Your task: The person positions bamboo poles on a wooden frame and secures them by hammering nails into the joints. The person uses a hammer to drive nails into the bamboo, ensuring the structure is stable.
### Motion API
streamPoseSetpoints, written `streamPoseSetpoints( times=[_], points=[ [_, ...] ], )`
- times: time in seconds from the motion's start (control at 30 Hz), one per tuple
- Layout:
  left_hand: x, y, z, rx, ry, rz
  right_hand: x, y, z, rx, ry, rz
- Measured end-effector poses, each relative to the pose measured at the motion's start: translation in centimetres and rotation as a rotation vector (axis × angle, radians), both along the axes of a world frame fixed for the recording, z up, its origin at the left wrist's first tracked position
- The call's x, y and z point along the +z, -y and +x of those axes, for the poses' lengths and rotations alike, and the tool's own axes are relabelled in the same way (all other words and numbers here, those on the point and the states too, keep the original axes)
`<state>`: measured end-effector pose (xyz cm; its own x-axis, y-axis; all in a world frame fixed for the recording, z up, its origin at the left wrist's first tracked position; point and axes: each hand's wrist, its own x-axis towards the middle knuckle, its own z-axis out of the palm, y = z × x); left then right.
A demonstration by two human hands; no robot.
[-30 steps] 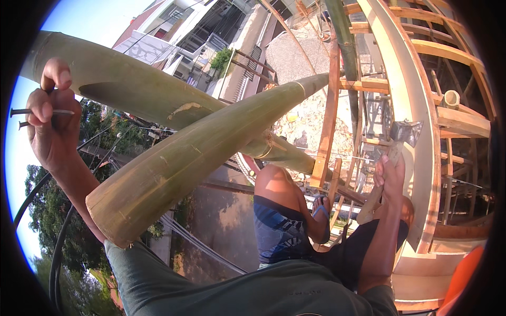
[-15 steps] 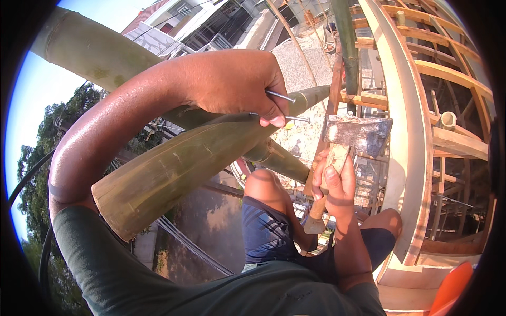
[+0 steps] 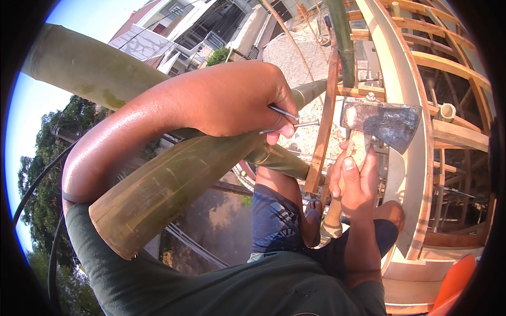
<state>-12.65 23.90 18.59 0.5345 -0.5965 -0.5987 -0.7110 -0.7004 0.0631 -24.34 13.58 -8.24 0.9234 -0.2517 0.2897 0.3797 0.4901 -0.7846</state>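
Note:
My left arm reaches over a thick green bamboo pole with a cut near end. My left hand is closed, and long metal nails stick out from between its thumb and fingers, just above the pole. Gripped in my right hand is a hatchet with a worn dark head and a pale wooden handle. The hatchet is upright, its head at the top and its blade facing right. It is apart from the nails and the bamboo.
Another thick bamboo pole passes behind my left arm. A wooden beam and a frame of timber slats run along the right. The ground lies far below. Black cables hang at the left; an orange object is at lower right.
The hatchet has moved right and up a little, its head turning so the blade side shows more. My left hand has shifted slightly right and down, still holding the nails.

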Motion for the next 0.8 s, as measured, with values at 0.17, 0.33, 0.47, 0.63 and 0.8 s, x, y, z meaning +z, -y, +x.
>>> streamPoseSetpoints(
  times=[0.17, 0.33, 0.47, 0.63, 0.8],
  points=[
    [-0.4, -0.6, 0.2, -0.138, 0.111, -0.016, 0.4, 0.1, -0.9, -0.013, -0.021, 0.022],
    [-0.7, -0.9, 0.2, -0.091, 0.111, -0.116, 1.6, 0.8, -1.5, 0.055, -0.055, 0.110],
    [-0.7, -1.0, 0.0, -0.025, 0.122, -0.146, 2.1, 1.1, -1.0, 0.059, -0.016, 0.201],
    [-0.2, -0.6, -0.3, 0.033, 0.156, -0.041, 2.7, 2.0, 0.0, 0.105, -0.005, 0.182],
    [-0.7, -0.9, -0.4, 0.082, 0.148, -0.105, 1.8, 1.6, 1.3, -0.013, -0.003, 0.192]
  ],
)
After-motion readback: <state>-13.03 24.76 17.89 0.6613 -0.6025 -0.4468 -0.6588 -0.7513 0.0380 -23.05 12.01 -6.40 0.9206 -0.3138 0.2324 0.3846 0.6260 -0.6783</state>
